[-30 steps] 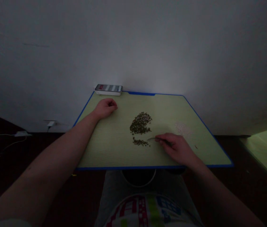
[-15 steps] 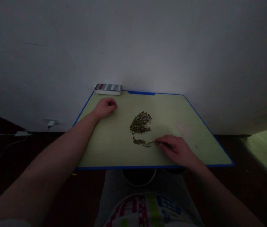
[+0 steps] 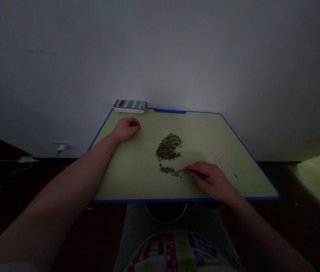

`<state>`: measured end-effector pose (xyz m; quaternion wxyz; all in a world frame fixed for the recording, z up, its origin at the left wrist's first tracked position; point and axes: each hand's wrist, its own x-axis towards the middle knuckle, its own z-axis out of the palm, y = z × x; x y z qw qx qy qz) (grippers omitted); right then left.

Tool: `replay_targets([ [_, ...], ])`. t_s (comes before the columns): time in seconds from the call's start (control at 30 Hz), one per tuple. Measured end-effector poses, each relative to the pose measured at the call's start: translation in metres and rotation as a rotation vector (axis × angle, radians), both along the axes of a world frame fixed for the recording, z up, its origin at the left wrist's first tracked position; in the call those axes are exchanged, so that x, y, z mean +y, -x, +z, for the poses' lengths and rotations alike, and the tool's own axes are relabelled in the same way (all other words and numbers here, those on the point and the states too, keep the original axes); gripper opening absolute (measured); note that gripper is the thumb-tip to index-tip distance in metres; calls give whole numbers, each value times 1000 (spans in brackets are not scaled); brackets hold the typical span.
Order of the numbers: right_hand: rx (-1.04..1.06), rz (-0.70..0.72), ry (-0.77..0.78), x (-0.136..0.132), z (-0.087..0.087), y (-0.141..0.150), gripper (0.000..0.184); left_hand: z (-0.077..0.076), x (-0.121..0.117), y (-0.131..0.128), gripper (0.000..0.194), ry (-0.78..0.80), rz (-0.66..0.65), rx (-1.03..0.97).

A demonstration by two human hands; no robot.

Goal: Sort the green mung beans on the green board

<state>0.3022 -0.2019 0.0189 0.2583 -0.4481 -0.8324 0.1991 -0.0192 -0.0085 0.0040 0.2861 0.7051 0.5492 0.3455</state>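
Observation:
My right hand pinches a thin metal tool with a curved tip; its exact kind is too dim to tell. The tip touches the right end of a small group of dark green-brown grains. Just beyond lies a larger heap of similar grains, with paler bits mixed into its upper part. Off to the left, my left hand rests on the board, fingers loosely curled, and no object shows in it. A spread of pale grains lies beyond my right hand.
The pale green tabletop has a blue edge and stands against a grey wall. At its back left corner, a phone lies on a white box. A dark sliver lies at right. Cables and a plug are at far left.
The tool's tip has moved slightly left and down, from beside the small group of grains to touching its right end. My left hand has stayed still.

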Motion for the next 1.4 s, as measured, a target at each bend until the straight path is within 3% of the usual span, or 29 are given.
replay_targets([
  [0.1,-50,12,-78,-6,-1,3,28,0,0,0,15,-11,-3,5],
  [0.27,-233,160,-319,-22,-5,15,36,-3,2,2,14,-12,-14,4],
  [0.53,-458,132,-406,-31,-7,17,38,-9,7,4,16,-25,-18,-5],
  [0.87,-405,10,-365,-26,-11,0,39,-2,2,1,12,13,-5,-28],
  [1.13,-437,36,-386,-33,-10,19,34,-2,1,0,12,32,14,-46],
  [1.4,-569,-153,-314,-22,-5,25,34,-5,3,2,14,-24,-11,-16],
])
